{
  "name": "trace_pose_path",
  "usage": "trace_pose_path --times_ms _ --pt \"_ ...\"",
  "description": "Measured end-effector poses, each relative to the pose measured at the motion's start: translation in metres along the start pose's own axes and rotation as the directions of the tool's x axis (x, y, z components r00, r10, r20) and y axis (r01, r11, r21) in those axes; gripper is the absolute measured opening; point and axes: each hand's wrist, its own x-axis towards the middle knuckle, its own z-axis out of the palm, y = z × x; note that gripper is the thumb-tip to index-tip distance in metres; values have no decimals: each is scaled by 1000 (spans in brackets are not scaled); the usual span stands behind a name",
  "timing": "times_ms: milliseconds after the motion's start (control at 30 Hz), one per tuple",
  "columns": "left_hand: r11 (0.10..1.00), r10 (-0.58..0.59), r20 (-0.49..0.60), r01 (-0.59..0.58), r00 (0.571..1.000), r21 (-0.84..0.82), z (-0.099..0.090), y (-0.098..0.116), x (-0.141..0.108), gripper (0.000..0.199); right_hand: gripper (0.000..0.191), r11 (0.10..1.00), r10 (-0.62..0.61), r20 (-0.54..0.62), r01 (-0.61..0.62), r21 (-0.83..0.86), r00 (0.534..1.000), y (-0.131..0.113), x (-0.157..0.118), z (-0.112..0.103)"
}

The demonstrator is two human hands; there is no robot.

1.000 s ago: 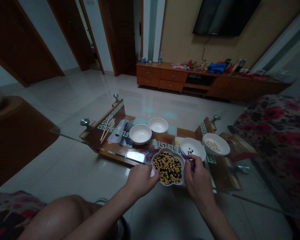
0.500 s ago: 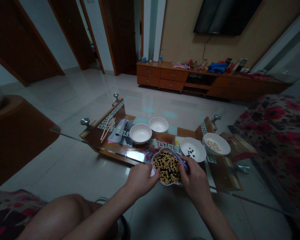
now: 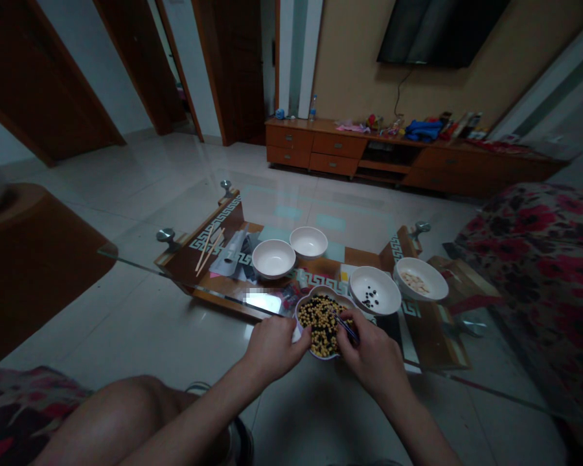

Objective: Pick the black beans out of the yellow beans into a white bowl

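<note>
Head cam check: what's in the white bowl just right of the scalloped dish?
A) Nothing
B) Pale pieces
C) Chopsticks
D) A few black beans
D. The white bowl beside the scalloped dish has a small cluster of black beans at its bottom; the pale pieces are in the next white bowl.

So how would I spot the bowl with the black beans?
On the low glass table, find the person's right hand. Just beyond it sits a round white bowl with only a few black beans at its bottom. The white bowl to its right holds pale pieces, and the scalloped bowl by the hand is heaped with mixed beans.
</note>
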Motion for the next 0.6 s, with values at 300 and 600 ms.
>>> trace_pose_path --times_ms 300,600 --pt "1000 -2 13 2 1000 -14 1 -1 0 56 21 999 -34 66 37 -38 997 -6 0 -2" --pt "1000 4 13 -4 1000 -9 0 -1 -1 56 33 998 -34 78 39 -53 996 -7 1 -3"
